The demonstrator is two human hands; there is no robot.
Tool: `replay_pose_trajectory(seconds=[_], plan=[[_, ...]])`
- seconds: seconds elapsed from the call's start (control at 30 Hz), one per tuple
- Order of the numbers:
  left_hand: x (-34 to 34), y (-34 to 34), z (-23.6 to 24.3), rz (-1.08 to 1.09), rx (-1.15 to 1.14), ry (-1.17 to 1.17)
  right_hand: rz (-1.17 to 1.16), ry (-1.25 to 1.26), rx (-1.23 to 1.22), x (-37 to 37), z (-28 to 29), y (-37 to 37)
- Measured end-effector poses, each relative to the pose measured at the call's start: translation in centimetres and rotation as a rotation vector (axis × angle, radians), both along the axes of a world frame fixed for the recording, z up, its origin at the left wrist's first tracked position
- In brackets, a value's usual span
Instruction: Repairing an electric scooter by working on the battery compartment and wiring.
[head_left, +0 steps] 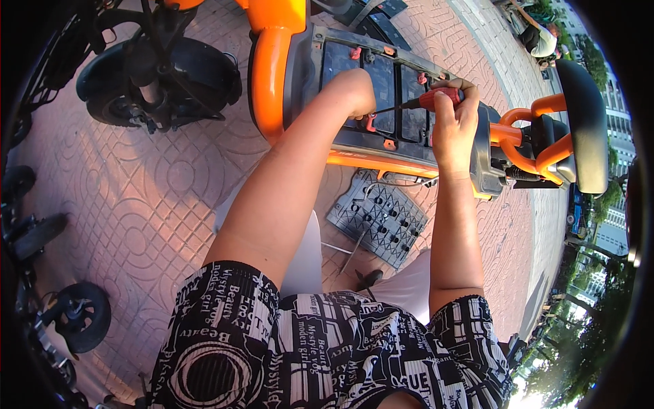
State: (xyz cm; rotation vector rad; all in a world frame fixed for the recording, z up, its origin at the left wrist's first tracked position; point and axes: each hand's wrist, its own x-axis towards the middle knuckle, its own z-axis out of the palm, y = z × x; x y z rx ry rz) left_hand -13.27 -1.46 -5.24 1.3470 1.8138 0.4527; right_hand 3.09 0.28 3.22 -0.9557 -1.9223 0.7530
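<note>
My right hand [455, 133] is wrapped round the red handle of a screwdriver [443, 99]. The shaft points left toward a battery terminal and my other hand. Beside that tip, my left hand [353, 94] is closed and bent down over the near edge of a black battery [379, 82]. Its fingertips are mostly hidden, so what they pinch cannot be made out. A red terminal cover [370, 123] lies just by those fingers. A second battery [411, 95] sits to the right in the same open bay of an orange electric scooter [272, 75].
A grey ribbed plastic panel [381, 219] lies on the paving between the scooter and my legs. The black padded backrest [586, 126] rises at the right. Another vehicle's wheel [184, 78] stands at the left. Farther off, a person [541, 42] is low to the ground.
</note>
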Motion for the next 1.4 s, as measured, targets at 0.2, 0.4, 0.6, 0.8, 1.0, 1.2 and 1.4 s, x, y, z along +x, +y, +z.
replay_pose_trajectory(seconds=[0.2,0.4,0.6,0.8,1.0,1.2,1.4], plan=[[-0.4,0.0,0.9,-0.032,-0.052,0.031,0.094,-0.331,0.001,1.4,2.5,-0.5],[0.1,0.0,0.9,-0.016,0.056,0.088,0.162,-0.357,0.002,1.3,3.3,-1.0],[0.3,-0.3,2.4,-0.168,-0.03,0.256,0.155,-0.344,-0.02,1.7,2.5,-0.2],[0.7,-0.3,1.7,-0.128,-0.026,0.219,0.13,-0.317,-0.097,2.2,2.1,0.5],[-0.3,-0.1,1.8,-0.189,-0.059,0.285,0.152,-0.346,-0.076,1.2,1.9,0.4],[0.1,1.5,0.8,0.01,0.185,0.232,0.269,-0.462,0.058,0.7,5.6,-0.2],[0.0,-0.8,-0.7,-0.266,0.148,0.35,0.432,-0.771,0.308,0.1,5.7,-0.7]])
